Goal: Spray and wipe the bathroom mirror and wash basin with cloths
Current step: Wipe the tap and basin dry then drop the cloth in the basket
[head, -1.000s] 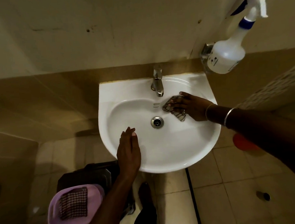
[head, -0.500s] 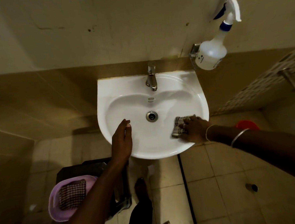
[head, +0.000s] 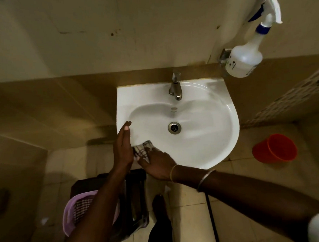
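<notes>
right hand pressing checked cloth on basin, left hand alongside

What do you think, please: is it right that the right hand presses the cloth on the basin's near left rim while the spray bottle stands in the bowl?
Not quite: the bottle is not in the bowl but at the wall, beyond the basin's far right corner, as the head view shows. The right hand does press the cloth on the near left rim.

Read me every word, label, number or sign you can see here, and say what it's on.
No text can be read.
Spray bottle: dark printed marks on its body, too blurred to read.
Wash basin: small mark under the tap, too small to read.
</notes>
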Demonstrator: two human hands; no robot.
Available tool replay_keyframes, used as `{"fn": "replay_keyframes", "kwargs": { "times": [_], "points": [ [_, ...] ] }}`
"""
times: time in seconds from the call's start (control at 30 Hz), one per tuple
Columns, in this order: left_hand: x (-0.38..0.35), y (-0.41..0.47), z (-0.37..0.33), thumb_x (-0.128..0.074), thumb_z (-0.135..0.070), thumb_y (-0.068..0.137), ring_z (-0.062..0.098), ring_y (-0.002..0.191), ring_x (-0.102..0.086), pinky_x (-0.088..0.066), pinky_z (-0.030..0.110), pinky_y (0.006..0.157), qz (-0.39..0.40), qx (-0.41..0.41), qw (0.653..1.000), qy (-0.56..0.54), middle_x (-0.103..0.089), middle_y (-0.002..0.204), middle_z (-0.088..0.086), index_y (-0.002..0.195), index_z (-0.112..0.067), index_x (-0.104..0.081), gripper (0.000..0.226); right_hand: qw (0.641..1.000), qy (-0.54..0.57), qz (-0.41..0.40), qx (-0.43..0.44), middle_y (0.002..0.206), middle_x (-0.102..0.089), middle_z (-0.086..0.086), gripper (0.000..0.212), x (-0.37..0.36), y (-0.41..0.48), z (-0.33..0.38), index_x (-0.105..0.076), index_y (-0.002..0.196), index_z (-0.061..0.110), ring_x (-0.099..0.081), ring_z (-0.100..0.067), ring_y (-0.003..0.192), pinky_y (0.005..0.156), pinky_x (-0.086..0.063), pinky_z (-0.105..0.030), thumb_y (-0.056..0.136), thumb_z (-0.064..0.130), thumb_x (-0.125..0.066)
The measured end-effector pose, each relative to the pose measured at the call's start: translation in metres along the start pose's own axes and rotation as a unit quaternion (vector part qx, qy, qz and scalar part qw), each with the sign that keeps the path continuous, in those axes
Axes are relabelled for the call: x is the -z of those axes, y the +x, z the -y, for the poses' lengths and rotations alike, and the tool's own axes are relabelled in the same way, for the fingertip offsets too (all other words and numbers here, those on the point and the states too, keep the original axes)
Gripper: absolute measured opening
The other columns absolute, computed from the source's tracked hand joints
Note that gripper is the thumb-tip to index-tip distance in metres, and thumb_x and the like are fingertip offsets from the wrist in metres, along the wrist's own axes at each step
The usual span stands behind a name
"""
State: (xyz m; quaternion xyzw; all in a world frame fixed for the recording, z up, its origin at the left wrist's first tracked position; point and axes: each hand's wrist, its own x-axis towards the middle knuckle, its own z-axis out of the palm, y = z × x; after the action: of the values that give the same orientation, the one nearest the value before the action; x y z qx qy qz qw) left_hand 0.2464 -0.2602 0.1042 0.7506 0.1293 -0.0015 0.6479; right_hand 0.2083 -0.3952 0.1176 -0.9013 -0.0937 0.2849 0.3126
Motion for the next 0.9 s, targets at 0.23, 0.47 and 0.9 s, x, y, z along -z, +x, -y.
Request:
{"fn": "replay_keyframes", "kwargs": {
  "times": [0.23,0.47,0.9],
  "points": [
    [0.018,0.041,0.007,-0.027,-0.041,0.112,0.014,0.142,-0.051,-0.035,0.043,0.123,-0.042,0.035,0.992,-0.114,-0.059,0.149,0.002,0.143,-0.016,-0.060,0.051,0.979,0.146,-0.080,-0.115,0.169,-0.001,-0.022,0.073,-0.032,0.095,0.047,-0.003,0.163,0.011,-0.003,-0.040,0.157,0.127,-0.004,-0.057,0.107,0.051,-0.028],
    [0.012,0.059,0.010,-0.026,-0.030,0.114,0.020,0.139,-0.054,-0.044,0.031,0.116,-0.064,0.007,0.991,-0.119,-0.058,0.149,0.010,0.149,-0.006,-0.050,0.049,0.863,0.392,-0.175,-0.267,0.166,0.012,-0.030,0.093,0.014,0.172,0.089,0.013,0.158,-0.001,0.009,-0.047,0.154,0.125,0.007,-0.057,0.105,0.053,-0.039],
    [-0.010,0.048,0.017,-0.032,-0.026,0.114,-0.030,0.115,-0.047,-0.035,-0.006,0.092,-0.078,-0.037,0.996,0.016,-0.052,0.152,-0.001,0.151,-0.013,-0.050,0.044,0.640,0.535,-0.444,-0.327,0.166,0.011,-0.029,0.109,0.090,0.194,-0.020,0.013,0.156,-0.006,0.002,-0.043,0.156,0.127,-0.002,-0.052,0.098,0.048,-0.062]
  ]
}}
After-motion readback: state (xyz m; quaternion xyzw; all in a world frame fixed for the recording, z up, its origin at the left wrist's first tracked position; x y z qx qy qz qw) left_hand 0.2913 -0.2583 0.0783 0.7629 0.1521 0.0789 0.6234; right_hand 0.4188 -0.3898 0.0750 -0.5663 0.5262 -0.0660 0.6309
